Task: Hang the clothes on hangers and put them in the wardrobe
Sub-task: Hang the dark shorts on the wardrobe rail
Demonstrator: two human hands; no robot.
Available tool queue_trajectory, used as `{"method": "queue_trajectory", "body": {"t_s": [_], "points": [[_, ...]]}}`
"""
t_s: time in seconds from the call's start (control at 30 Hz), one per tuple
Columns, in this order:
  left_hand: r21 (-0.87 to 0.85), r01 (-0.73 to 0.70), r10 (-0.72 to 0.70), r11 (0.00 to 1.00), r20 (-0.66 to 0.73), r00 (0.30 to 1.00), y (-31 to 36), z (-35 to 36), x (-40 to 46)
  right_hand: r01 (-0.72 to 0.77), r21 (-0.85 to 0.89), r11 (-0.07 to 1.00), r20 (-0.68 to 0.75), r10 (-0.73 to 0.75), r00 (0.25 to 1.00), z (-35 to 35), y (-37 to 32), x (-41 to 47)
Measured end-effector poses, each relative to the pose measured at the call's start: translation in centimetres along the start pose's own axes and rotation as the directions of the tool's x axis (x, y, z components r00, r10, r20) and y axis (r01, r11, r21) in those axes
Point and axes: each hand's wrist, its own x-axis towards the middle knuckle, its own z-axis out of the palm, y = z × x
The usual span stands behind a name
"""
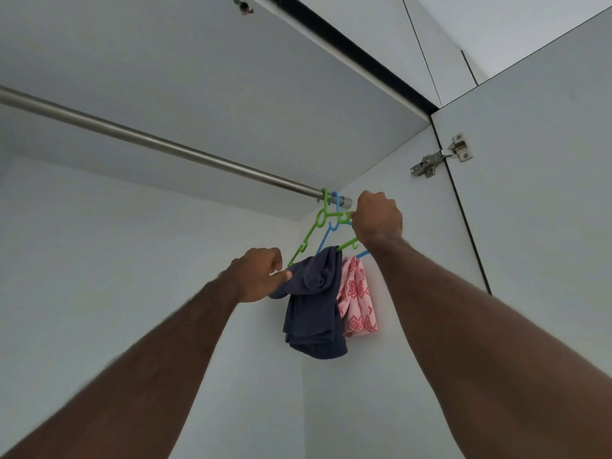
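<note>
Step in hand: seating the green hanger on the wardrobe rail.

The rail (149,140) runs in from the left. The left hand (256,276) pinches the navy garment (313,303); the green hanger (318,223) is hooked at the rail's right end, just beside the blue hanger (334,223) carrying the pink cloth (359,299). The right hand (377,218) grips the green hanger's shoulder, fingers curled. Next: release, then straighten the bunched garment. Side wall and door hinge (442,157) crowd the right.

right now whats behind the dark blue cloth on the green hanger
Behind the dark blue cloth hangs a pink patterned cloth on a blue hanger. Only its right side shows; the rest, and how it sits on the hanger, is covered.
</note>
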Motion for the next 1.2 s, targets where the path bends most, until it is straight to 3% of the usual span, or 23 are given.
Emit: {"method": "queue_trajectory", "body": {"t_s": [0.3, 0.6, 0.93, 1.2], "points": [[-0.167, -0.041, 0.035, 0.985, -0.039, 0.999, 1.9, 1.9, -1.3, -0.094, 0.115, 0.989, 0.013, 0.093, 0.996, -0.9, 1.4, -2.5], [-0.244, -0.07, 0.078, 0.967, 0.022, 0.997, 4.3, 4.9, -3.1, -0.13, 0.183, 0.975, 0.003, 0.132, 0.991, -2.6, 2.3, -5.6], [-0.382, -0.117, 0.111, 0.917, -0.038, 0.993, 9.3, 6.9, -6.1, -0.133, 0.023, 0.991, 0.142, 0.129, 0.981, -6.6, 7.3, -12.8], [-0.543, -0.105, 0.152, 0.833, 0.041, 0.988, 19.7, 9.8, -14.3, -0.151, -0.099, 0.984, 0.282, 0.173, 0.943, -14.1, 15.7, -25.7]]}}
